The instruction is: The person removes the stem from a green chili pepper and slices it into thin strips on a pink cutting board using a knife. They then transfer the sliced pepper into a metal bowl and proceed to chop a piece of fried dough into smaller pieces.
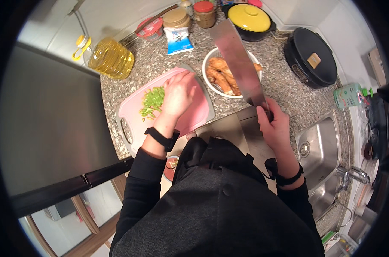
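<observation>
Speckled counter point(149, 58) under pink board point(198, 105). Hands apart: right hand point(275, 127) clamped on cleaver point(241, 64), probably held aside to spare left hand point(178, 95), beside chopped greens point(152, 103), grasp hidden.

We look down on a granite counter point(275, 64), speckled grey and brown and brightly lit. Behind its far edge we see a white wall point(299, 15). Left of the counter stands a tall dark grey panel point(53, 115); nearer than that, wood strips point(84, 214) frame pale panes point(103, 199). Into the counter's right side is set a steel sink point(323, 150) with 2 basins and a tap point(349, 174). In front of the counter we find brownish floor tiles point(229, 132).
</observation>
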`<action>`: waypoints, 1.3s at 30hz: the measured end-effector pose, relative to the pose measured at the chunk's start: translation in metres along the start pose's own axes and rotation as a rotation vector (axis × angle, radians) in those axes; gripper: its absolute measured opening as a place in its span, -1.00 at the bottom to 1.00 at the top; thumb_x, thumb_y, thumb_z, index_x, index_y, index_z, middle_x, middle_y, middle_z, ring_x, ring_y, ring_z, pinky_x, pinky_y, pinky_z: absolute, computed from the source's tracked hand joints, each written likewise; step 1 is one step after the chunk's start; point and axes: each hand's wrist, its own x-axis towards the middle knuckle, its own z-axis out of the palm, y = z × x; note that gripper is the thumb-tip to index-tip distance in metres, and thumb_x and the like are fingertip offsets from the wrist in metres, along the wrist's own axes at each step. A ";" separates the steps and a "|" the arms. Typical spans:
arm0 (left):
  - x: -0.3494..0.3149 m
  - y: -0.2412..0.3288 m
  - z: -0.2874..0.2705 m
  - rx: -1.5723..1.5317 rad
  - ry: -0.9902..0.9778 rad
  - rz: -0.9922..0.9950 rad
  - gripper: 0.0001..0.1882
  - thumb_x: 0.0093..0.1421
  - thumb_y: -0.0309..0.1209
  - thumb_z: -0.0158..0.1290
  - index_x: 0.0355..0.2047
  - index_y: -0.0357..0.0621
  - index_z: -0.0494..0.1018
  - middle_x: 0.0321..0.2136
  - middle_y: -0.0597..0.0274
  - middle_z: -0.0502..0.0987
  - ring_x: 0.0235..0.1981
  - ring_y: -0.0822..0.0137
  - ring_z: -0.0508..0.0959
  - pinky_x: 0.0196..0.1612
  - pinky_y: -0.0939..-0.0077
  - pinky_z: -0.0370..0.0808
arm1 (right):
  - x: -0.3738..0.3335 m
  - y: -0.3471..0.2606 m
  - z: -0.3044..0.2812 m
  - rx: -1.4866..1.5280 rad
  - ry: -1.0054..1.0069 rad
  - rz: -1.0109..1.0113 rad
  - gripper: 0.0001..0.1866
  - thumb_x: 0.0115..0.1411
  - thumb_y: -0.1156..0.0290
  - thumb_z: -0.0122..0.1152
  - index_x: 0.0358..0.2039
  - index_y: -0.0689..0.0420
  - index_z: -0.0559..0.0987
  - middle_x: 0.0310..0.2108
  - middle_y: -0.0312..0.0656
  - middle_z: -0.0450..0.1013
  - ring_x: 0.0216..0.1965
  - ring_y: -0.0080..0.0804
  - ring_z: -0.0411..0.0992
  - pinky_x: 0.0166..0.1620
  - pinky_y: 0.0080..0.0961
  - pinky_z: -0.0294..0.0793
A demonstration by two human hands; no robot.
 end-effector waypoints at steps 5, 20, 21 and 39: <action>0.043 0.046 0.019 0.057 -0.090 0.137 -0.34 0.09 -0.37 0.25 0.23 -0.06 0.34 0.21 0.08 0.39 0.23 0.07 0.38 0.24 -0.01 0.23 | -0.018 0.017 -0.032 -0.043 0.120 0.071 -0.77 0.29 0.43 0.22 -0.06 0.18 0.55 -0.65 -0.23 0.35 -0.63 -0.61 0.24 -0.48 -0.57 0.30; -0.088 -0.049 -0.043 -0.070 0.284 -0.214 -0.45 0.17 -0.49 0.15 0.19 -0.27 0.36 0.14 -0.17 0.42 0.18 -0.13 0.42 0.24 0.11 0.32 | -0.019 0.009 0.020 0.267 -0.412 0.190 -0.60 0.34 0.31 0.15 0.15 0.16 0.48 -0.38 -0.07 0.52 -0.38 -0.42 0.52 -0.24 -0.46 0.51; -0.107 -0.051 -0.048 -0.067 0.286 -0.257 -0.46 0.18 -0.50 0.15 0.18 -0.27 0.37 0.14 -0.17 0.42 0.17 -0.13 0.43 0.24 0.12 0.34 | -0.015 0.009 0.039 0.203 -0.443 0.090 -0.57 0.35 0.29 0.16 0.18 0.14 0.46 -0.28 0.01 0.55 -0.28 -0.30 0.56 -0.14 -0.40 0.52; -0.278 -0.032 -0.077 -0.126 0.255 -0.542 -0.59 0.18 -0.57 0.17 0.07 -0.20 0.51 0.12 -0.07 0.46 0.16 -0.04 0.46 0.23 0.21 0.37 | 0.034 0.066 0.224 -0.802 -0.213 -0.443 -0.52 0.24 0.42 0.00 0.19 -0.02 0.46 -0.18 -0.08 0.41 -0.12 -0.18 0.48 -0.23 -0.35 0.61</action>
